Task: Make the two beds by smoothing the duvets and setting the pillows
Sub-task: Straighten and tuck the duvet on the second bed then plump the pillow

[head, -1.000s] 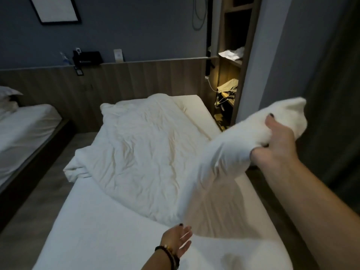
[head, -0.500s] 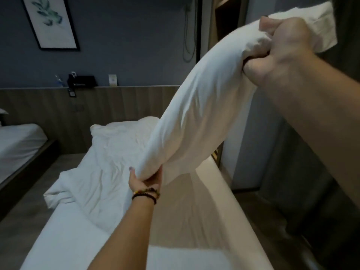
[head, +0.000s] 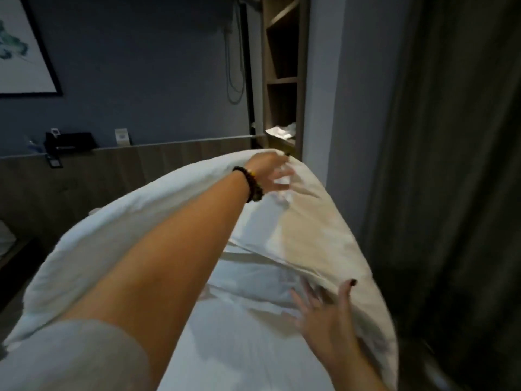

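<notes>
A white duvet (head: 146, 221) is billowing over the bed (head: 242, 348), arching from the near left up to a far peak and down the right side. The left hand (head: 267, 172) is reaching to that far peak, its fingers (head: 282, 176) blurred against bunched cloth, so whether they are pinching it cannot be told; a dark bead bracelet (head: 251, 184) is circling the wrist. Beneath the arch, bare sheet is showing. At the near right, the right hand (head: 324, 314) is spreading its fingers (head: 345, 292) apart just under the duvet's drooping right edge. Beyond that edge, a dark curtain (head: 451, 193) is hanging close beside the bed.
</notes>
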Demonstrator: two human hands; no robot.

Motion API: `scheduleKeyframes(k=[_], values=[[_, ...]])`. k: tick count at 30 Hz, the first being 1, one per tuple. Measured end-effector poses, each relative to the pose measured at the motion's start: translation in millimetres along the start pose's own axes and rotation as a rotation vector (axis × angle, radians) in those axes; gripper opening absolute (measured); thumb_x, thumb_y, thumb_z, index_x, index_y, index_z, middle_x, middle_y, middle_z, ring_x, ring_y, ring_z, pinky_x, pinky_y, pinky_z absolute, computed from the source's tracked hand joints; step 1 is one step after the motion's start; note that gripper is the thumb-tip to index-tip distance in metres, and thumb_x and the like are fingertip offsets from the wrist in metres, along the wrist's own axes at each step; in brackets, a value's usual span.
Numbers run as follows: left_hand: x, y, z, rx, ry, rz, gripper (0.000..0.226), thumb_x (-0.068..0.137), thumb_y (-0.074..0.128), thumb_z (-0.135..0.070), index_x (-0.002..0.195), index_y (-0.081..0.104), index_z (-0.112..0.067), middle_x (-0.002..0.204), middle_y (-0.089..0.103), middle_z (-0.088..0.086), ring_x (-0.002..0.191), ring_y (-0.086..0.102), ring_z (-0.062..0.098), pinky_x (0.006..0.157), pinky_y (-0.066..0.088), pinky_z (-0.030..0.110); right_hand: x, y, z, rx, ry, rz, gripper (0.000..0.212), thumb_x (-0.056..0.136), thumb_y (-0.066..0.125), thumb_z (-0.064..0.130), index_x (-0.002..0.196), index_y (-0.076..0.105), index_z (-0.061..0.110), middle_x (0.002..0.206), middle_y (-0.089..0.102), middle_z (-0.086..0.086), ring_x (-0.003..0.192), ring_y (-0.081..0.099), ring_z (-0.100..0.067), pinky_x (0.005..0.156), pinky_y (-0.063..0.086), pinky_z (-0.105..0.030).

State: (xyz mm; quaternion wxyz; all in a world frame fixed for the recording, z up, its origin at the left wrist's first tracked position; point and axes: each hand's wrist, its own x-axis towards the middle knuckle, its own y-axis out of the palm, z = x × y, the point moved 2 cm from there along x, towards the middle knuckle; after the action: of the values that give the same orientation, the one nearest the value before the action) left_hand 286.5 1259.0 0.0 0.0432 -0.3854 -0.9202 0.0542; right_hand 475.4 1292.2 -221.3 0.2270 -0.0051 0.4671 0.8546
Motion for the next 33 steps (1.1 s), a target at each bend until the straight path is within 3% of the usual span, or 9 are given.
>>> scheduleKeyframes(k=[2, 4, 6, 9, 12, 18, 22, 27, 33], values=[[-14, 23, 33, -0.147, -0.142, 0.134, 0.045, 0.096, 0.053, -0.015, 0.138, 0.038, -0.021, 0.134, 0.049, 0.008, 0.113, 0.059, 0.024, 0.102, 0.042, 0.053, 10, 3, -9, -0.17, 0.071, -0.009, 0.049, 0.068, 0.058, 0.075, 0.1, 0.066, 0.039, 0.127, 0.056, -0.003, 0.138, 0.036, -0.025, 0.117, 0.018, -0.051], [-40, 12, 79, -0.115, -0.233, 0.119, 0.044, 0.098, 0.051, -0.019, 0.139, 0.038, -0.02, 0.14, 0.048, 0.008, 0.12, 0.055, 0.026, 0.104, 0.04, 0.053, 26, -8, -15, -0.117, 0.148, -0.128, 0.036, 0.09, 0.049, 0.056, 0.098, 0.06, 0.023, 0.116, 0.06, -0.004, 0.132, 0.042, -0.026, 0.117, 0.022, -0.048], [-68, -25, 137, -0.103, -0.345, 0.022, 0.044, 0.098, 0.051, -0.025, 0.14, 0.039, -0.02, 0.138, 0.05, 0.006, 0.121, 0.054, 0.024, 0.105, 0.04, 0.05, 45, -15, -14, -0.16, 0.134, -0.184, 0.032, 0.096, 0.046, 0.046, 0.111, 0.055, 0.019, 0.127, 0.059, -0.003, 0.131, 0.045, -0.026, 0.115, 0.026, -0.048], [-124, -90, 210, -0.122, -0.501, -0.18, 0.044, 0.096, 0.055, -0.027, 0.137, 0.044, -0.019, 0.128, 0.058, 0.001, 0.117, 0.057, 0.022, 0.103, 0.043, 0.047, 76, -27, -39, -0.225, 0.253, -0.144, 0.054, 0.096, 0.05, 0.044, 0.141, 0.037, 0.017, 0.133, 0.057, -0.005, 0.128, 0.048, -0.028, 0.111, 0.031, -0.049], [-173, -139, 252, -0.152, -0.572, -0.353, 0.041, 0.094, 0.059, -0.024, 0.133, 0.049, -0.018, 0.123, 0.062, 0.0, 0.114, 0.058, 0.021, 0.102, 0.044, 0.045, 95, -20, -78, -0.333, 0.397, -0.09, 0.047, 0.094, 0.054, 0.041, 0.132, 0.047, 0.014, 0.125, 0.062, -0.007, 0.119, 0.055, -0.028, 0.103, 0.04, -0.047], [-254, -183, 281, -0.142, -0.624, -0.547, 0.034, 0.092, 0.06, -0.021, 0.125, 0.054, -0.019, 0.119, 0.065, -0.001, 0.11, 0.062, 0.018, 0.099, 0.048, 0.042, 102, 12, -156, -0.549, 0.61, 0.008, 0.016, 0.094, 0.057, 0.022, 0.104, 0.062, 0.011, 0.117, 0.066, -0.01, 0.108, 0.061, -0.029, 0.095, 0.046, -0.043], [-298, -199, 301, -0.221, -0.632, -0.68, 0.029, 0.095, 0.055, -0.017, 0.124, 0.056, -0.016, 0.113, 0.069, 0.001, 0.107, 0.064, 0.02, 0.098, 0.049, 0.043, 87, 31, -209, -0.601, 0.719, 0.037, 0.02, 0.093, 0.059, 0.018, 0.11, 0.061, 0.009, 0.11, 0.07, -0.012, 0.103, 0.065, -0.031, 0.088, 0.049, -0.042], [-354, -217, 323, -0.276, -0.611, -0.773, 0.025, 0.097, 0.052, -0.016, 0.122, 0.054, -0.019, 0.11, 0.071, 0.001, 0.105, 0.066, 0.017, 0.095, 0.05, 0.04, 52, 53, -271, -0.592, 0.793, -0.042, 0.013, 0.091, 0.059, 0.013, 0.103, 0.062, 0.007, 0.099, 0.071, -0.013, 0.093, 0.066, -0.031, 0.079, 0.05, -0.038], [-431, -280, 347, -0.103, -0.577, -0.725, 0.028, 0.097, 0.048, -0.014, 0.121, 0.051, -0.027, 0.113, 0.066, -0.007, 0.11, 0.06, 0.009, 0.085, 0.046, 0.024, 9, 110, -368, -0.682, 0.786, -0.009, 0.015, 0.092, 0.057, 0.013, 0.104, 0.064, 0.006, 0.095, 0.071, -0.013, 0.088, 0.067, -0.03, 0.073, 0.051, -0.036]])
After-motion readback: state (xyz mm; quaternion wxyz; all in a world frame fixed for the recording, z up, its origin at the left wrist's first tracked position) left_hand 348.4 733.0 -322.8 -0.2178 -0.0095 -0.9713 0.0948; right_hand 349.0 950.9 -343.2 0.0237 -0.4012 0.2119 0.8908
